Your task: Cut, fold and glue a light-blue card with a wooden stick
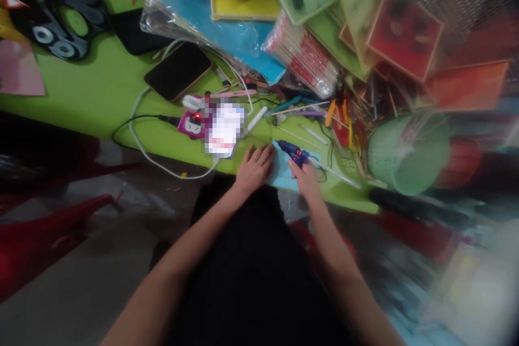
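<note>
Light pressure from the left hand, palm-down with fingers extended, gripping nothing, should hold the blue paper flat at its left edge; low, steady aim suits the glue gun, over the paper, wrapped in the right hand's fingers; whether it touches the sheet is too blurred to tell.

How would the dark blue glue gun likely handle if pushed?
The glue gun is probably rigid, judging by its hard-looking body. The long translucent stick jutting from its back might snag or unbalance it. Its angular shape suggests it would hardly roll.
</note>
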### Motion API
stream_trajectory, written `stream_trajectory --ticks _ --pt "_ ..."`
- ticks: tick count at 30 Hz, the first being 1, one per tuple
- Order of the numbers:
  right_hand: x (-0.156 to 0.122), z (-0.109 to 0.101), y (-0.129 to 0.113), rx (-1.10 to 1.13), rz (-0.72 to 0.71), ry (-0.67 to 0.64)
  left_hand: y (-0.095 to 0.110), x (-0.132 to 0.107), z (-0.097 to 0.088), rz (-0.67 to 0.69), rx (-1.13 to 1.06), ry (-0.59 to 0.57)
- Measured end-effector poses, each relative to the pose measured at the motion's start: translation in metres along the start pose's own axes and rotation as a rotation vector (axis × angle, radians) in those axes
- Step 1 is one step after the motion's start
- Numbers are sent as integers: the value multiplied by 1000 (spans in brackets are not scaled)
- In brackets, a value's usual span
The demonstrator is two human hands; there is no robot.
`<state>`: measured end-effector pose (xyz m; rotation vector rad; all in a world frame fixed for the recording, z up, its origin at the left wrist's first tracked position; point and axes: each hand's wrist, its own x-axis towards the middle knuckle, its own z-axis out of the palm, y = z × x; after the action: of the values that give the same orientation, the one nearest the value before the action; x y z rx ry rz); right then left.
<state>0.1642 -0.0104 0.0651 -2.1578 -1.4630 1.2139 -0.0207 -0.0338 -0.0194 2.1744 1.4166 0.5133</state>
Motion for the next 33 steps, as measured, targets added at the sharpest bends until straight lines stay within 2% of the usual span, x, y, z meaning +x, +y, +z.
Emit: stream_trajectory --ticks 5,11,28,33 --pt "-3 -4 -3 5 6 -22 -1 -1 1 8 11 15" --pt "0 5 0 22 -9 -28 -2 -1 4 18 22 33" --pt "-3 3 6 21 -39 25 -2 -1 2 7 -15 19" --pt "-8 0 7 76 16 23 -2 0 3 5 -30 13"
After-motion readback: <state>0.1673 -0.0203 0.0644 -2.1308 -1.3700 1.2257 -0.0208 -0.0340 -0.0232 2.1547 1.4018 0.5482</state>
